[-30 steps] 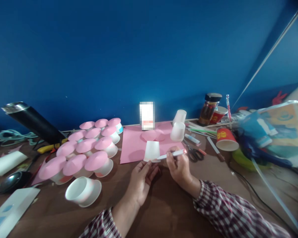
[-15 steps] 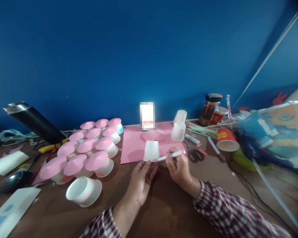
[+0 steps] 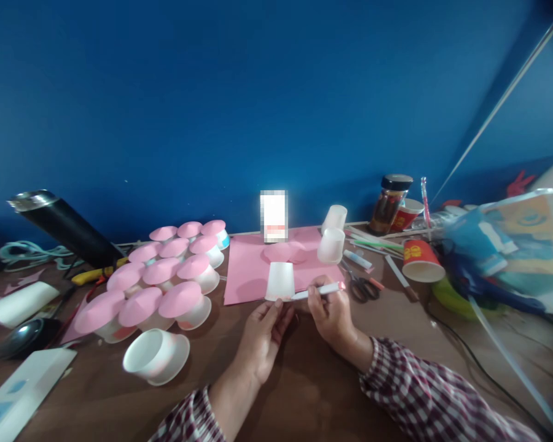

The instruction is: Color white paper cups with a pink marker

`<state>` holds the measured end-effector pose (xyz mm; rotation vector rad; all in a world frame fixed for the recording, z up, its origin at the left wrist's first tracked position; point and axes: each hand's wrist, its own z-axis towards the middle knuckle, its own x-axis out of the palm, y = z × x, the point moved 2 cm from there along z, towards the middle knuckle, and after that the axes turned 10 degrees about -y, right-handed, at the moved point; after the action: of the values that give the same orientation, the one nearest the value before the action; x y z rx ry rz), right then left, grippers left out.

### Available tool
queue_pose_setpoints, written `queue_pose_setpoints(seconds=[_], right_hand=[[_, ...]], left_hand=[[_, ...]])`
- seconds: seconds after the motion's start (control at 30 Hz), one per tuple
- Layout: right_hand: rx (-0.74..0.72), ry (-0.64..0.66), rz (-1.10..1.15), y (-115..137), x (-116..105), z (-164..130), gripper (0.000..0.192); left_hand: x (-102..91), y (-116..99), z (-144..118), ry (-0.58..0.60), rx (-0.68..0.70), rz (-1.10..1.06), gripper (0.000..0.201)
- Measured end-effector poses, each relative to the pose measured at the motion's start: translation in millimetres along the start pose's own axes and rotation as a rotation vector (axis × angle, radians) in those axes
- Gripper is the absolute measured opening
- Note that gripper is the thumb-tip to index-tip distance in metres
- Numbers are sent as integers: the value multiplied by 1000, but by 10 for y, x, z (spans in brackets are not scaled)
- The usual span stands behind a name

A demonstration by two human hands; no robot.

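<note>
Near the front edge of the counter (image 3: 304,393), bare wood lies open. Left hand (image 3: 262,334) pinches an upturned white cup (image 3: 280,281); right hand (image 3: 332,313) grips a marker (image 3: 317,290) touching it.

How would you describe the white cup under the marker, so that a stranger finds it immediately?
Start at the pink paper sheet in the middle of the table. At its near edge an upside-down white cup stands between the left hand and the right hand, which holds a marker. Unlike the cups on the left, it has no pink top.
</note>
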<state>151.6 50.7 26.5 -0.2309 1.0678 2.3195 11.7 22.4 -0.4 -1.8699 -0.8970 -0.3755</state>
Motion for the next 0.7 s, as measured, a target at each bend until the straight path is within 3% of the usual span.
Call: queue_pose_setpoints(seconds=[0.7], right_hand=[[-11,-12,9,16,-7,11,11]], left_hand=[[23,3,-40,31,26,67,22]])
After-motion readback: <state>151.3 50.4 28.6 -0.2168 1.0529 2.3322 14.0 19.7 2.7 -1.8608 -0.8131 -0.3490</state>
